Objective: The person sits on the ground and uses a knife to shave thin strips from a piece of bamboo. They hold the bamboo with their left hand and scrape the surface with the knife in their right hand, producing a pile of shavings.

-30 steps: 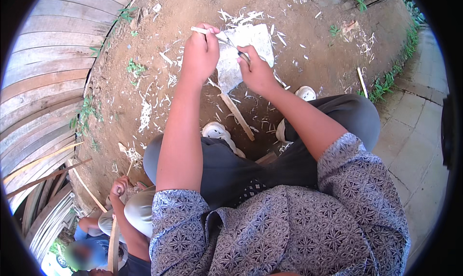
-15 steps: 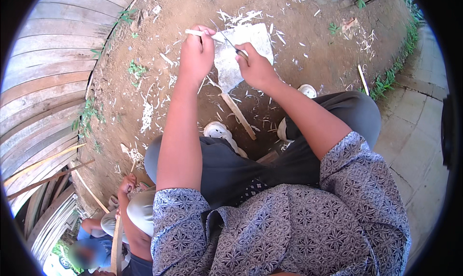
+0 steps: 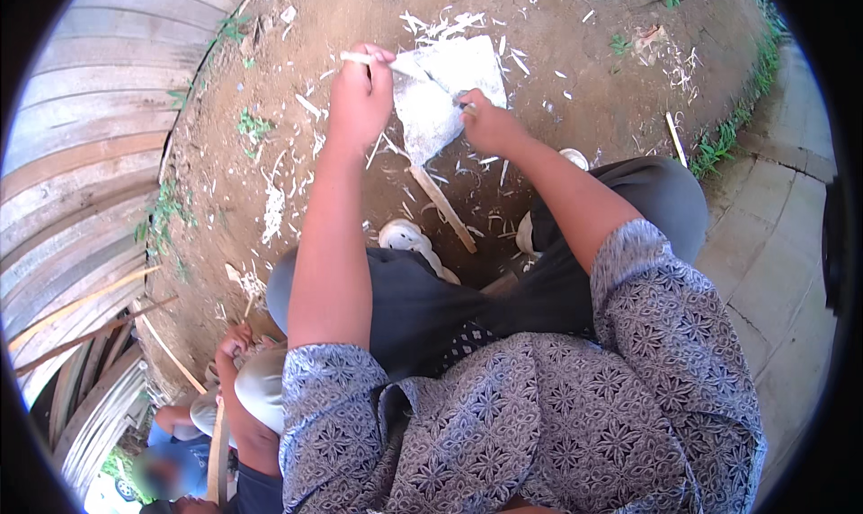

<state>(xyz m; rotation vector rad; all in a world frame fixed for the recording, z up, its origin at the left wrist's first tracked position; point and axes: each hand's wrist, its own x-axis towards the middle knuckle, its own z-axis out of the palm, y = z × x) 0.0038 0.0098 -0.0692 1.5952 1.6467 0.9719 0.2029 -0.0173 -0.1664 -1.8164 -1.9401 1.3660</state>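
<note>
Head view: the left hand (image 3: 361,96) grips a pale stick (image 3: 353,57), whose long axis runs crosswise, tilting slightly down to the right. The right hand (image 3: 490,123), lower and to the right, is closed around a knife (image 3: 468,109); its blurred blade points up and left toward the stick, contact unclear. The 2 hands are apart, the left nearer the stick. Beyond them: a white sheet (image 3: 481,65), scattered shavings (image 3: 274,210) and 1 wood strip (image 3: 442,210) near the shoes (image 3: 404,236).

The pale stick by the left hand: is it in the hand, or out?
In: the left hand is closed around the pale stick, with one end sticking out leftward.
</note>
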